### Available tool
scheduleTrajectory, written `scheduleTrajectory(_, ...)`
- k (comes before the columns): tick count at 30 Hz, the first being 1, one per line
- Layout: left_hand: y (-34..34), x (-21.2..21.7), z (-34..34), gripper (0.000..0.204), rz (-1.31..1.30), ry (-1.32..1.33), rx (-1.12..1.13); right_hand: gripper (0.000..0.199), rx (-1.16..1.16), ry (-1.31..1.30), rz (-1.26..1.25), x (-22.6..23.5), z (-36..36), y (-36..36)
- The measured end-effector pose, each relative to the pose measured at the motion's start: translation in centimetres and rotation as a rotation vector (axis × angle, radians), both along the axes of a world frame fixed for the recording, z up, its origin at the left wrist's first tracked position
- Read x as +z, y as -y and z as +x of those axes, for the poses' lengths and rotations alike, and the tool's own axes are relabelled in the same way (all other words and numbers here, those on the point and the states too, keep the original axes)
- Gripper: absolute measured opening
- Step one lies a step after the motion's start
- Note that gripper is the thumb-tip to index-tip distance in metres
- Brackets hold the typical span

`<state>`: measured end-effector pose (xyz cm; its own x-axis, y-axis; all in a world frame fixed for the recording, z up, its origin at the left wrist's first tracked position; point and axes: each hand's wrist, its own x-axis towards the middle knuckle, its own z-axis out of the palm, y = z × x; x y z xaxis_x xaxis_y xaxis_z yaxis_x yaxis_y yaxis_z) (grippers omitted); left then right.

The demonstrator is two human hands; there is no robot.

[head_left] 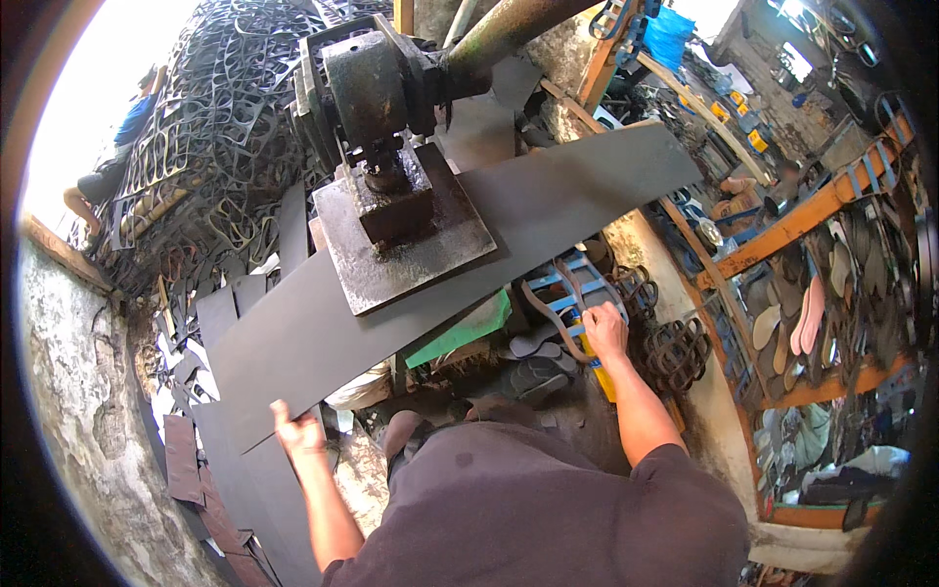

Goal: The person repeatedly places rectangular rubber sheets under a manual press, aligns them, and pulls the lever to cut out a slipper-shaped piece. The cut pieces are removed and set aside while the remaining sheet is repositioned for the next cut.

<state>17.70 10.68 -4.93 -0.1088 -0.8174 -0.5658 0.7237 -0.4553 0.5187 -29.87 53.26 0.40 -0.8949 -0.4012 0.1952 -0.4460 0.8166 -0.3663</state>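
Dark shirt [548, 509] nearest. Left grip [299, 434] pinches the sheet [279, 360] by its edge, likely steadying it under the press [367, 88] ahead; right grip [606, 333] clasps a blue-barred frame [591, 287], probably for control.

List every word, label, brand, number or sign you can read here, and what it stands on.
None can be read.
Dark sheet: no lettering shows.
Metal press: none can be made out.
Dark shirt: no lettering shows.
Small yellow items, upper right: too small and blurred to tell.
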Motion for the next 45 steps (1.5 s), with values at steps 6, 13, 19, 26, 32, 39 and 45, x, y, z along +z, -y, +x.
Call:
scheduleTrajectory(6,0.8,-0.7,-3.3,0.042,-0.056,0.019,-0.126,0.019,-0.115,0.147,-0.137,0.5,5.8,-2.6)
scheduleTrajectory(13,-0.7,-0.1,-8.7,0.07,-0.149,0.412,-0.503,0.016,-0.081,-0.032,-0.321,6.0,4.1,3.9)
scheduleTrajectory(19,-2.8,1.4,-11.9,0.068,-0.099,0.321,-0.64,0.016,0.112,-0.213,-0.413,2.8,-8.5,16.7)
scheduleTrajectory(26,-1.0,4.2,-10.9,0.076,-0.081,0.455,-0.695,0.053,0.016,-0.099,-0.036,-2.2,-14.1,23.7)
scheduleTrajectory(32,2.3,5.0,-11.1,0.06,-0.111,0.535,-0.929,0.068,-0.15,0.284,0.079,-0.5,-15.9,19.9)
scheduleTrajectory(39,5.3,3.5,-9.7,0.05,-0.043,0.421,-1.005,0.051,0.012,0.693,-0.704,12.8,10.5,18.3)
scheduleTrajectory(45,11.5,0.6,-12.4,0.035,-0.221,0.294,-0.965,0.051,0.466,0.51,-0.43,11.1,26.2,26.5)
